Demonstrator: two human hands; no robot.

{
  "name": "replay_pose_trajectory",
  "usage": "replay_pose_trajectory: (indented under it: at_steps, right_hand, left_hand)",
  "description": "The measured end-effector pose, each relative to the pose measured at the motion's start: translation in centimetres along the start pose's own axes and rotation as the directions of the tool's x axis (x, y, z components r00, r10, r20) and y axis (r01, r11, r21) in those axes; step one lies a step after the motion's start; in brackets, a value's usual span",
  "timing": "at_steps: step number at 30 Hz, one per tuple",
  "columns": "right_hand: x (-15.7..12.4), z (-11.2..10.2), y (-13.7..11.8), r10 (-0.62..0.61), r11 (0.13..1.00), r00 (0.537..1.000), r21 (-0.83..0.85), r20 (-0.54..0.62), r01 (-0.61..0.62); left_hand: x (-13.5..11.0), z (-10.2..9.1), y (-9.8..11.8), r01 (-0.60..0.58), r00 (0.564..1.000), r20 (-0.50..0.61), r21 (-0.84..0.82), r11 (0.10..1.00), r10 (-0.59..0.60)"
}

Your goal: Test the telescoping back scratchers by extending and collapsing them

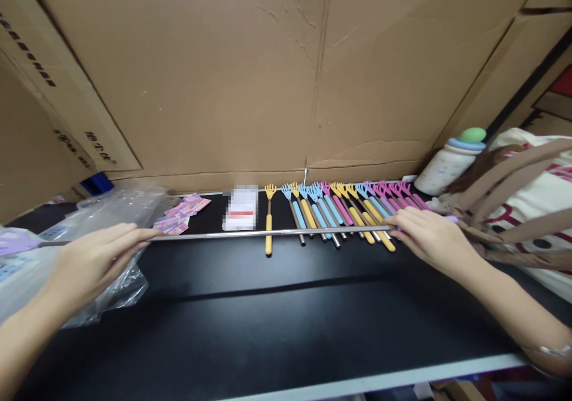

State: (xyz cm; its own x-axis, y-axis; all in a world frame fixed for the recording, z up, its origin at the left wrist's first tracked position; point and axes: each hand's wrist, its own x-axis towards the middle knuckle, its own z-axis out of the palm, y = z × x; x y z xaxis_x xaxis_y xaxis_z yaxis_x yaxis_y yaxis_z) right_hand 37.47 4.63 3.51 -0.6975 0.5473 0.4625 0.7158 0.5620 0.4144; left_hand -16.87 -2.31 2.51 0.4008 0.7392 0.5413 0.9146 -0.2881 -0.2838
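A back scratcher (pixel 268 232) with a purple claw head is stretched out long and level above the black table. My left hand (pixel 100 255) is closed round its metal rod near the purple head at the far left. At the other end my right hand (pixel 431 237) grips it, with a bit of purple showing past the fingers. Behind the rod lies a single yellow back scratcher (pixel 269 210). To its right rests a row of back scratchers (pixel 339 207) in blue, yellow, pink and purple, heads toward the back.
Clear plastic bags (pixel 120 210) lie at the left, partly under my left hand. Small pink printed cards (pixel 183 213) and a blurred white paper (pixel 241 208) lie near the back. A white bottle (pixel 447 165) and a cloth bag (pixel 531 186) stand at the right. Cardboard (pixel 223 79) walls the back.
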Motion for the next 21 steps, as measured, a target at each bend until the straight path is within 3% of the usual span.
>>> replay_pose_trajectory:
  at_steps: [5,11,16,19,21]
  right_hand:
    - [2.2,-0.3,-4.1,-0.042,0.990,0.997,0.130,-0.065,0.050]
    - [4.6,-1.2,-8.9,-0.039,0.981,0.999,0.192,0.015,0.035]
    - [6.2,-2.1,-13.2,-0.122,0.971,0.992,0.208,0.011,0.117]
    - [6.9,-2.0,-14.6,-0.100,0.973,0.995,0.208,-0.023,0.103]
    - [7.2,-1.6,-14.5,-0.087,0.972,0.995,0.215,-0.055,0.097]
  left_hand:
    - [2.6,0.5,5.3,-0.147,0.988,0.019,-0.145,0.978,0.151]
    - [5.4,0.2,11.0,-0.195,0.981,-0.028,-0.263,0.945,0.194]
    - [6.4,0.3,15.6,-0.283,0.957,-0.040,-0.370,0.885,0.289]
    - [7.1,0.2,17.4,-0.294,0.954,-0.059,-0.372,0.880,0.294]
    - [7.5,-0.4,17.3,-0.318,0.948,-0.081,-0.307,0.897,0.308]
